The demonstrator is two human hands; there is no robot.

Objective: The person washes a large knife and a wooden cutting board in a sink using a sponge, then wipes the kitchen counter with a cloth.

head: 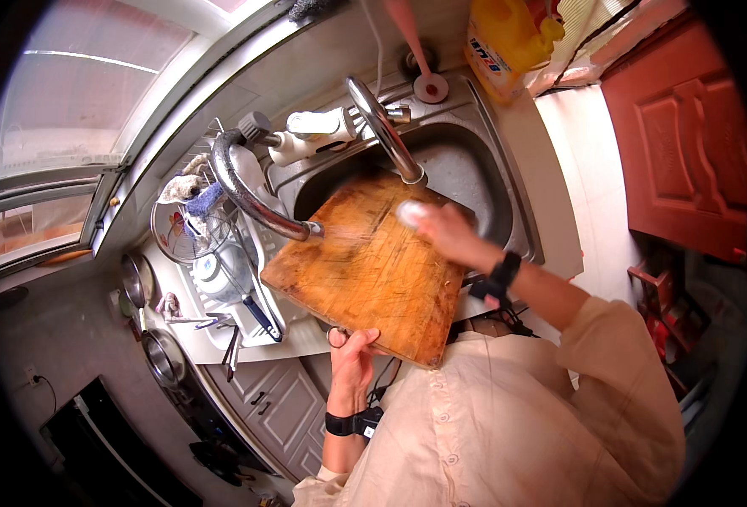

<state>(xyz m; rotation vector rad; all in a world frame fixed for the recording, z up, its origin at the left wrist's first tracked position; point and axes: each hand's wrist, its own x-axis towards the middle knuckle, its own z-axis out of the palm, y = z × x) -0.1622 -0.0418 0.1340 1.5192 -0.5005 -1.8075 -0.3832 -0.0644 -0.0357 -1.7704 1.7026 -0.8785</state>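
Observation:
A thick, worn wooden cutting board (373, 266) lies tilted across the stainless steel sink (475, 165), its near edge reaching past the counter toward my shirt. My left hand (353, 358) grips that near edge, thumb on top, beside a small metal ring (336, 337) on the board's side. Over the upper right part of the board is my right hand (452, 236), blurred, holding a small white object (413, 214) against or just above the wood. What the white object is cannot be made out. Dark scratches and stains mark the board's surface.
Two curved faucets (383, 127) (253, 196) arch over the board. To the left stands a white dish rack (265, 253) with a bowl (224, 272) and a wire strainer (189, 234). A yellow detergent bottle (500, 51) and a pink-handled brush (429, 85) are behind the sink.

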